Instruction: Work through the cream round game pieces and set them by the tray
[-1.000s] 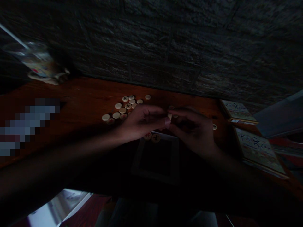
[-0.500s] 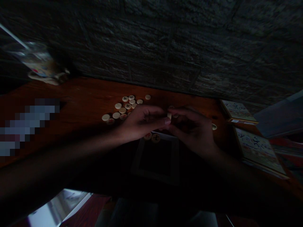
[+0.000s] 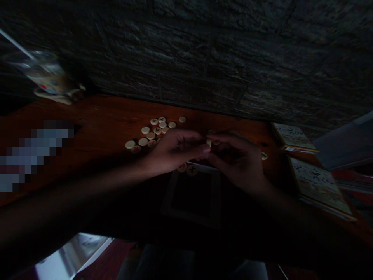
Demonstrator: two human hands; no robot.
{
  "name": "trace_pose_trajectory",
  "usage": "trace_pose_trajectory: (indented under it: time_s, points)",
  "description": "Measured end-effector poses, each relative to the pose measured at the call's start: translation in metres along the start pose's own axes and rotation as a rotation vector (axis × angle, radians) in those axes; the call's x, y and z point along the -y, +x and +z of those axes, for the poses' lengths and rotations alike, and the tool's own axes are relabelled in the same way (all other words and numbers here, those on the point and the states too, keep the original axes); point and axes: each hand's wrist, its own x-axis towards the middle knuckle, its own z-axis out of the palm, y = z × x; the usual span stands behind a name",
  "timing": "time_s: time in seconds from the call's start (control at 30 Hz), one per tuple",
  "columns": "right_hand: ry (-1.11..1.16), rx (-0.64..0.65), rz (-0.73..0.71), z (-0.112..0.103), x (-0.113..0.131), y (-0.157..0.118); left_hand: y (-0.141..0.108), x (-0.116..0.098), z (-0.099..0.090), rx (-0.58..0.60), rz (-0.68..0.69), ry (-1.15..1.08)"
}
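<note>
Between my two hands, a round cream Chinese chess piece (image 3: 209, 143) is held on edge. My left hand (image 3: 171, 151) pinches it from the left with thumb and fingers, and my right hand (image 3: 240, 159) grips it from the right. Just below the hands, a piece with a red character (image 3: 182, 167) and one with a black character (image 3: 192, 169) lie at the top end of a dark tray-like frame (image 3: 215, 198). Several loose pieces (image 3: 150, 135) are spread beyond my left hand. Another piece (image 3: 264, 156) shows to the right of my right hand.
Two flat printed boxes (image 3: 294, 138) lie along the right side of the wooden table (image 3: 110, 112). A plastic cup with a straw (image 3: 52, 76) stands at the back left. The stone wall (image 3: 186, 58) borders the table's far edge. A pixelated patch covers something on the left.
The held piece has turned slightly between my fingertips. Both hands stay in nearly the same place, and the pieces on the table lie as before.
</note>
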Motion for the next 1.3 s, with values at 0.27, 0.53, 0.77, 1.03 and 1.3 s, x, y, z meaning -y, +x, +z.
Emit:
trace_pose_trajectory:
  time_s: [0.27, 0.53, 0.77, 1.03, 1.3]
  points:
    - [-0.006, -0.006, -0.028, -0.0001, -0.0032, -0.0010, 0.0002, -0.0015, 0.0000, 0.020, 0.004, -0.037]
    - [-0.002, 0.008, -0.008, 0.0001, -0.0015, -0.0004, 0.0000, 0.0005, -0.0002, 0.006, 0.003, -0.016]
    - [-0.019, -0.003, -0.020, -0.0005, 0.0004, -0.0004, -0.0012, 0.0019, -0.0010, 0.002, 0.001, -0.021]
    - [-0.052, 0.012, -0.057, -0.0011, -0.0007, -0.0004, 0.0000, 0.0001, -0.0005, 0.020, 0.013, -0.042]
    - [-0.063, 0.022, -0.075, -0.0011, 0.0018, 0.0009, -0.0003, -0.0028, 0.0004, -0.001, -0.023, -0.018]
